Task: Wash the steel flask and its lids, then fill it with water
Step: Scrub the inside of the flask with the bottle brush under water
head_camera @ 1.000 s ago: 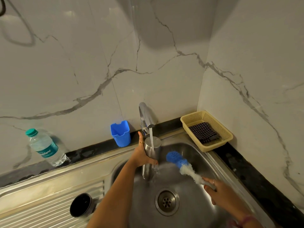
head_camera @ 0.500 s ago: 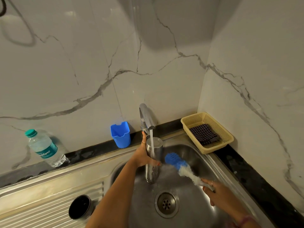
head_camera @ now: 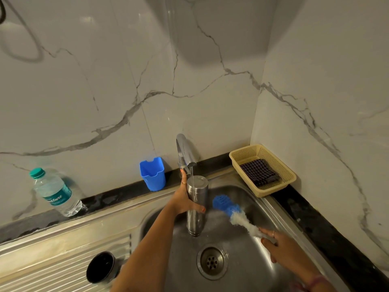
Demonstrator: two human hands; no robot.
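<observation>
Head view: left hand (head_camera: 185, 202) gripping flask (head_camera: 196, 204) under tap (head_camera: 186, 151), right hand (head_camera: 280, 243) gripping brush (head_camera: 237, 217).

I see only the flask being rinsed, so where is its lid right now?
A dark round lid sits on the ribbed draining board, left of the sink bowl, beside the person's left forearm.

1 flask (head_camera: 196, 205), 1 brush (head_camera: 235, 216), 1 lid (head_camera: 101, 267)
</observation>
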